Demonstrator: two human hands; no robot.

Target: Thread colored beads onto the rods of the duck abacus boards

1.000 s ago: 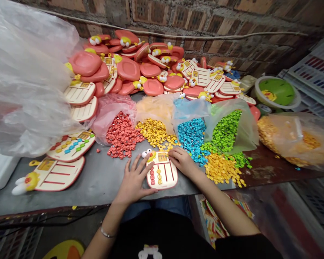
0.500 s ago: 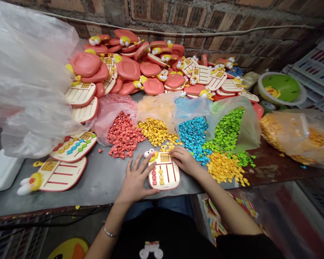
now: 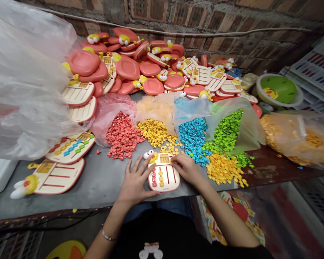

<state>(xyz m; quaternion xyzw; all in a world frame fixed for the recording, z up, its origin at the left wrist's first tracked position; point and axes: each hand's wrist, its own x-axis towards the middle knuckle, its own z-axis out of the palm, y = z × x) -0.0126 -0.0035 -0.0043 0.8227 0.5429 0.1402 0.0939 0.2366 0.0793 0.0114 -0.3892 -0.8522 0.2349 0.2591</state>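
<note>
A cream toy board (image 3: 166,181) with a red rim and a yellow bird head with white bulging eyes lies at the table's front. Red and yellow pieces sit along its two left slots; its two right slots show bare red lines. My left hand (image 3: 133,183) spreads over the left side, index finger and thumb holding the board's edge, other fingers raised. Bent fingers of my right hand (image 3: 187,169) are closed at the board's upper right; whatever they pinch is hidden. Small yellow pieces (image 3: 169,148) lie just beyond the board.
Heaps of red (image 3: 124,136), blue (image 3: 193,135), green (image 3: 229,131) and yellow pieces (image 3: 224,169) spill towards me. Boards pile up behind, by the brick wall. A filled board (image 3: 70,149) overlaps another board (image 3: 61,176) at left, beside a plastic bag (image 3: 29,82).
My right fingertips have shifted slightly down and right along the board's upper right edge. My left hand keeps its place. The view has moved a little.
</note>
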